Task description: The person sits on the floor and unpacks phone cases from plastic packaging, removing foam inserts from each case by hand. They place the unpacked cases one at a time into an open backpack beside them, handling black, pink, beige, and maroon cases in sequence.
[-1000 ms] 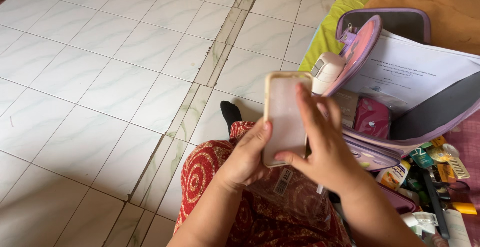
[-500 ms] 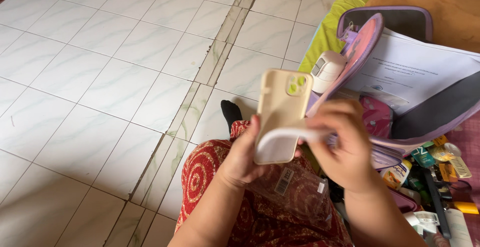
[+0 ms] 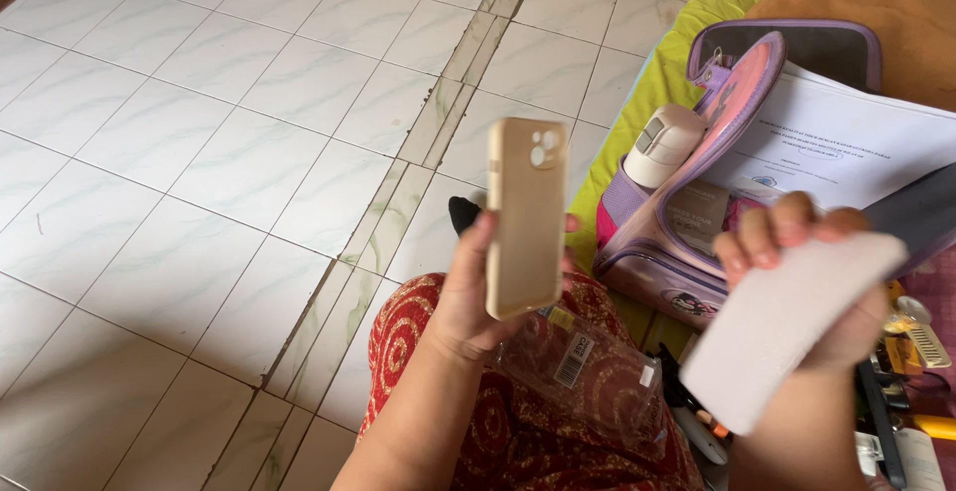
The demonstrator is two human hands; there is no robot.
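Now pulled fully out of beige phone case: white foam insert, pinched in right hand. Left hand fingers wrapped round emptied case, upright above clear wrapper on lap; wrapper not yet cleared.

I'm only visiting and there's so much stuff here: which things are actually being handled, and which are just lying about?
In hand:
- beige soft phone case, held upright by the left hand
- white foam insert sheet, held by the right hand
- clear plastic wrapper on the lap

Lying about:
- open lilac backpack
- white printed papers
- white computer mouse
- lime-green cloth
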